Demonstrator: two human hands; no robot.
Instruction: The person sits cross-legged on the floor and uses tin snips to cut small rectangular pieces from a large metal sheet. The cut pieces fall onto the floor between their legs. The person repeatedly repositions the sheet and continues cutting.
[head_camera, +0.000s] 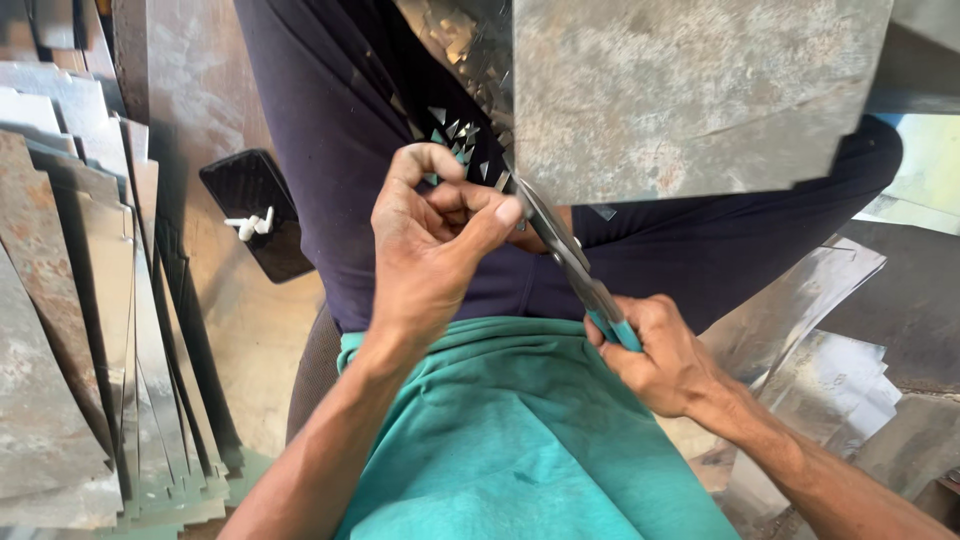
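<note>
here, the scene line by line:
setting: a seated person in dark trousers (330, 120) and a teal shirt (510, 440) works over the lap, seen from above.
sheet: a dull, mottled metal sheet (690, 90) rests across the knees at the top of the view, its lower left corner at the cutter's blades.
left hand: the left hand (435, 240) is curled just below that corner, thumb and forefinger pinched together; what they nip is too small to tell, likely the sheet's edge.
right hand: the right hand (665, 355) is wrapped tight round the teal handles of the tin snips (565, 250), whose blades point up to the sheet corner.
scraps: small triangular offcuts (455, 135) lie scattered on the trousers beside the sheet.
surroundings: a stack of cut metal plates (80, 330) stands at the left; a dark phone (255, 215) with a small white object on it lies on the floor; more loose sheets (830, 370) lie at the right.
handling: the sheet looks thin yet stiff, probably light, with sharp cut edges; it seems best held on its flat face close to the cut, fingers clear of the edge.
</note>
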